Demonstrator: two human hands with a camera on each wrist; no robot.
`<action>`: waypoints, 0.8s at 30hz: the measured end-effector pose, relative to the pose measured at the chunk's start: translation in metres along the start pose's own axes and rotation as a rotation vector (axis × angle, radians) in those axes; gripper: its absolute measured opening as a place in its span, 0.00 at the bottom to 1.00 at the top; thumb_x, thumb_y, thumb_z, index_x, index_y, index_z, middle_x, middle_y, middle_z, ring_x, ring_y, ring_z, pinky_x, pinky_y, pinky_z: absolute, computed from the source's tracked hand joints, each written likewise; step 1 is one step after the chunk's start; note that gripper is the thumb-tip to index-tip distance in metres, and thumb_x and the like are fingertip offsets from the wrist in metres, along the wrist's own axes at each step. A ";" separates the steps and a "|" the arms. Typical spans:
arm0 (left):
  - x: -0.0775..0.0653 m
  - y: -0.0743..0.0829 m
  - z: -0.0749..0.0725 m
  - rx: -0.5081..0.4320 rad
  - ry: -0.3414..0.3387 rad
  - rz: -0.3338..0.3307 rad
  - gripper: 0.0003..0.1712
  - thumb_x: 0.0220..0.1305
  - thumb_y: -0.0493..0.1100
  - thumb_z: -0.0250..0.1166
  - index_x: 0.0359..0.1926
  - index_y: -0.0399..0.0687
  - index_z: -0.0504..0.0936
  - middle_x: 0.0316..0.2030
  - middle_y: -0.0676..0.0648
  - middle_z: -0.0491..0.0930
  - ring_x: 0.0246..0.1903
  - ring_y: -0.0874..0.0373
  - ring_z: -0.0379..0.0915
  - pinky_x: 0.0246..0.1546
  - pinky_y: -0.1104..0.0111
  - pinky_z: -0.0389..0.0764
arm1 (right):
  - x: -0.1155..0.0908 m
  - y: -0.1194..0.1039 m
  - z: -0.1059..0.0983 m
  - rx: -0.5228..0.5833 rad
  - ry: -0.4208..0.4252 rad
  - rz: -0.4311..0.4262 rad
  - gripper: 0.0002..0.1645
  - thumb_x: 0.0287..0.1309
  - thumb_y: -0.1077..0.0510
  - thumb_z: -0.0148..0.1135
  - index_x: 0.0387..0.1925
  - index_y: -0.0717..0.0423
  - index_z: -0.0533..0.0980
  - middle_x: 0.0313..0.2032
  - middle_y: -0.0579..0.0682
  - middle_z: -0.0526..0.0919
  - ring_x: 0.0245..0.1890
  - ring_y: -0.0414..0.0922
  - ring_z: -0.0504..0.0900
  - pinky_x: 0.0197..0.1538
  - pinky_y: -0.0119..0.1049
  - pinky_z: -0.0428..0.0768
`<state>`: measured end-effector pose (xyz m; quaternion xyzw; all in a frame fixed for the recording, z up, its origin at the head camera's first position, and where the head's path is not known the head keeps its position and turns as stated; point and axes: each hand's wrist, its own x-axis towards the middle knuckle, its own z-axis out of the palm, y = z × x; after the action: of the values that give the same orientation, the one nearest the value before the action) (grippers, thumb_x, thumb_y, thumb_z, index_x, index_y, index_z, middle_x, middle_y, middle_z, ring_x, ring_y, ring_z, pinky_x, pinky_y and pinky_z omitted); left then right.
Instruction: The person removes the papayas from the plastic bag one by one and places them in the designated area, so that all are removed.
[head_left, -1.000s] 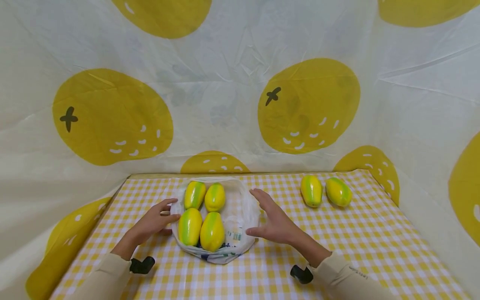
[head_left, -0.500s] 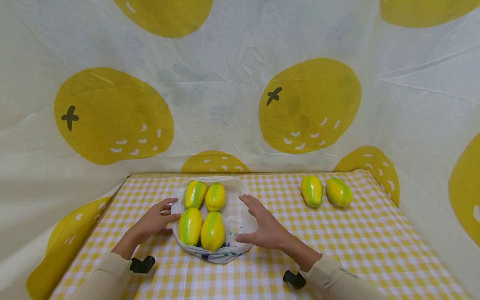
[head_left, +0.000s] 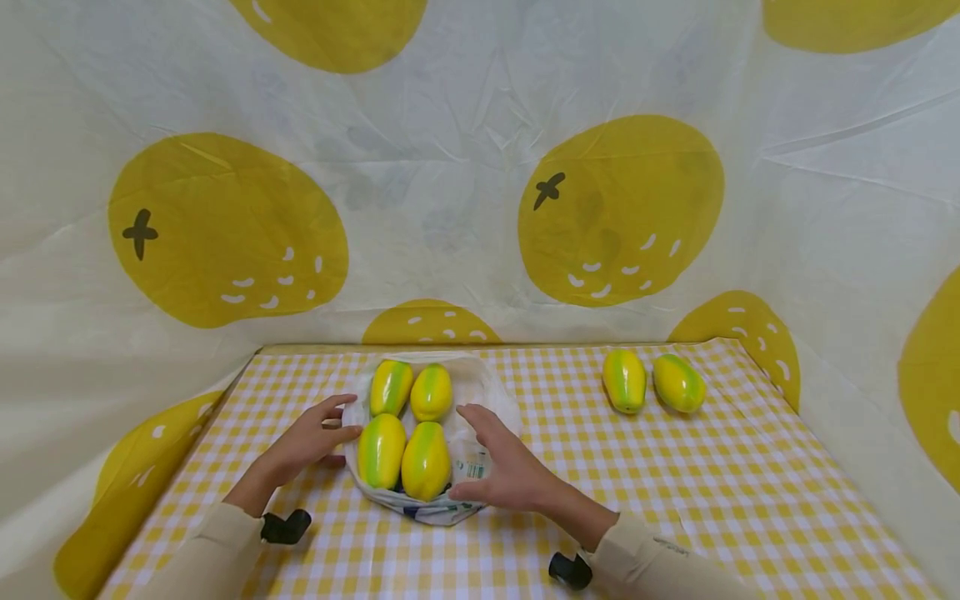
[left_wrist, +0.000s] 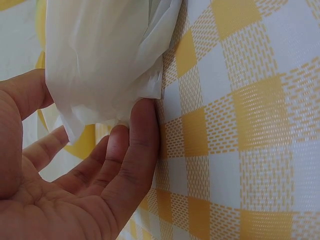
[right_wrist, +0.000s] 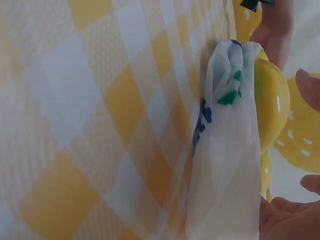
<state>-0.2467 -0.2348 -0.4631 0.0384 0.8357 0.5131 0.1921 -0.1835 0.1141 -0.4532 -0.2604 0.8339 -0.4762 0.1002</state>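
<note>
A white plastic bag (head_left: pixel 491 392) with its mouth rolled wide open sits left of the middle of the table. Several yellow papayas (head_left: pixel 426 462) with green stripes lie inside, grouped in its left half. At the bag's left side is my left hand (head_left: pixel 303 437), fingers loosely bent. In the left wrist view its fingertips touch the low side of the bag (left_wrist: pixel 100 65), and the thumb reaches up to its edge. My right hand (head_left: pixel 510 471) reaches over the bag's right half, thumb and fingers spread, holding nothing, its tips near the nearest papayas.
Two more papayas, one upright (head_left: pixel 624 381) and one tilted (head_left: pixel 678 383), lie at the back right of the table. A yellow checked cloth (head_left: pixel 675 500) covers the table. A white curtain (head_left: pixel 435 200) with large yellow fruit prints hangs behind it.
My right hand has moved left and toward me, from beside the bag's right rim to over its inside. My left hand and the papayas have stayed in place.
</note>
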 end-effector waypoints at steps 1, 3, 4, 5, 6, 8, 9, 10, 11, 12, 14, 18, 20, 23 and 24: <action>0.000 0.000 0.000 0.007 0.001 0.001 0.46 0.73 0.50 0.67 0.82 0.46 0.54 0.75 0.28 0.58 0.74 0.29 0.60 0.49 0.57 0.89 | 0.001 0.000 0.002 0.003 -0.005 0.005 0.63 0.56 0.47 0.79 0.83 0.53 0.50 0.83 0.59 0.48 0.80 0.56 0.59 0.76 0.60 0.67; 0.001 0.000 0.000 0.012 0.002 0.001 0.46 0.73 0.50 0.67 0.82 0.46 0.54 0.75 0.28 0.59 0.74 0.29 0.60 0.50 0.57 0.89 | 0.003 -0.001 0.008 0.001 -0.009 0.002 0.63 0.56 0.46 0.79 0.83 0.53 0.50 0.83 0.59 0.48 0.80 0.56 0.59 0.76 0.60 0.68; 0.001 0.000 -0.001 0.013 0.002 0.001 0.46 0.73 0.50 0.67 0.82 0.46 0.54 0.75 0.28 0.59 0.74 0.29 0.60 0.50 0.57 0.89 | 0.004 -0.001 0.011 -0.002 -0.007 0.002 0.63 0.56 0.45 0.79 0.82 0.53 0.51 0.83 0.59 0.48 0.80 0.57 0.60 0.75 0.60 0.69; 0.001 0.000 -0.001 0.013 0.002 -0.001 0.46 0.73 0.51 0.67 0.82 0.46 0.54 0.75 0.28 0.59 0.74 0.29 0.60 0.50 0.57 0.89 | 0.005 -0.002 0.013 -0.004 -0.004 0.002 0.63 0.56 0.45 0.79 0.82 0.53 0.51 0.82 0.59 0.49 0.79 0.57 0.61 0.74 0.60 0.70; 0.001 -0.001 -0.001 0.014 0.002 -0.002 0.46 0.73 0.51 0.67 0.82 0.46 0.54 0.75 0.28 0.59 0.74 0.30 0.60 0.50 0.57 0.89 | 0.007 -0.003 0.016 -0.013 0.001 0.004 0.63 0.55 0.44 0.79 0.82 0.53 0.52 0.82 0.59 0.49 0.78 0.57 0.62 0.74 0.60 0.70; 0.002 -0.001 -0.001 0.020 0.003 -0.001 0.47 0.73 0.52 0.68 0.82 0.46 0.54 0.74 0.28 0.59 0.73 0.29 0.60 0.50 0.57 0.89 | 0.010 -0.006 0.021 -0.029 0.011 0.006 0.63 0.55 0.44 0.80 0.82 0.53 0.52 0.82 0.58 0.51 0.78 0.57 0.62 0.74 0.60 0.70; 0.002 0.000 -0.002 0.024 0.004 0.000 0.47 0.72 0.52 0.68 0.82 0.46 0.54 0.74 0.28 0.60 0.73 0.29 0.61 0.50 0.57 0.89 | 0.011 -0.007 0.024 -0.041 0.015 0.017 0.63 0.54 0.43 0.80 0.82 0.52 0.52 0.82 0.57 0.51 0.78 0.56 0.62 0.74 0.60 0.70; 0.002 -0.001 -0.002 0.027 0.005 -0.001 0.47 0.72 0.52 0.68 0.82 0.46 0.54 0.74 0.28 0.60 0.73 0.30 0.61 0.50 0.57 0.89 | 0.012 -0.008 0.026 -0.049 0.018 0.029 0.64 0.54 0.42 0.79 0.82 0.52 0.52 0.82 0.56 0.52 0.78 0.55 0.62 0.74 0.60 0.70; 0.002 -0.001 -0.002 0.028 0.005 -0.001 0.47 0.72 0.53 0.68 0.82 0.46 0.54 0.74 0.28 0.60 0.73 0.30 0.61 0.50 0.57 0.89 | 0.013 -0.009 0.028 -0.055 0.018 0.045 0.64 0.54 0.41 0.79 0.82 0.50 0.52 0.82 0.54 0.51 0.79 0.54 0.62 0.75 0.60 0.69; 0.002 -0.001 -0.002 0.028 0.005 -0.001 0.47 0.72 0.53 0.68 0.82 0.46 0.54 0.74 0.28 0.60 0.73 0.29 0.61 0.50 0.57 0.89 | 0.014 -0.009 0.031 -0.061 0.019 0.058 0.64 0.54 0.40 0.79 0.82 0.49 0.52 0.82 0.52 0.51 0.79 0.53 0.61 0.76 0.60 0.68; 0.002 -0.001 -0.002 0.025 0.005 -0.002 0.47 0.72 0.53 0.68 0.82 0.46 0.54 0.74 0.28 0.60 0.73 0.29 0.60 0.50 0.57 0.89 | 0.016 -0.011 0.035 -0.073 0.023 0.079 0.65 0.54 0.38 0.79 0.83 0.49 0.51 0.82 0.51 0.51 0.79 0.52 0.62 0.77 0.59 0.66; 0.001 -0.001 -0.001 0.012 0.003 -0.002 0.46 0.72 0.51 0.68 0.82 0.46 0.54 0.75 0.28 0.59 0.74 0.29 0.60 0.49 0.57 0.89 | 0.020 -0.012 0.043 -0.100 0.033 0.104 0.65 0.54 0.36 0.78 0.83 0.48 0.52 0.82 0.51 0.52 0.75 0.50 0.67 0.74 0.55 0.70; 0.001 -0.002 -0.001 0.012 0.004 0.000 0.46 0.73 0.51 0.68 0.82 0.46 0.55 0.75 0.28 0.59 0.74 0.29 0.60 0.49 0.58 0.89 | 0.023 -0.013 0.047 -0.121 0.037 0.126 0.65 0.53 0.34 0.77 0.82 0.48 0.52 0.82 0.51 0.52 0.73 0.49 0.69 0.72 0.54 0.73; 0.001 -0.001 -0.001 0.008 0.004 0.003 0.46 0.73 0.51 0.67 0.81 0.46 0.55 0.75 0.28 0.59 0.73 0.30 0.61 0.49 0.57 0.89 | 0.027 -0.015 0.052 -0.143 0.045 0.167 0.65 0.53 0.32 0.77 0.82 0.47 0.53 0.82 0.51 0.51 0.71 0.50 0.71 0.70 0.54 0.75; 0.001 -0.001 -0.001 0.005 0.003 0.004 0.45 0.73 0.50 0.67 0.81 0.46 0.55 0.75 0.28 0.59 0.73 0.30 0.61 0.49 0.57 0.89 | 0.027 -0.015 0.053 -0.149 0.048 0.176 0.65 0.53 0.32 0.76 0.82 0.47 0.53 0.82 0.51 0.51 0.71 0.51 0.71 0.69 0.54 0.75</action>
<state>-0.2474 -0.2357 -0.4638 0.0398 0.8373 0.5113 0.1895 -0.1794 0.0538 -0.4660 -0.1813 0.8888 -0.4085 0.1018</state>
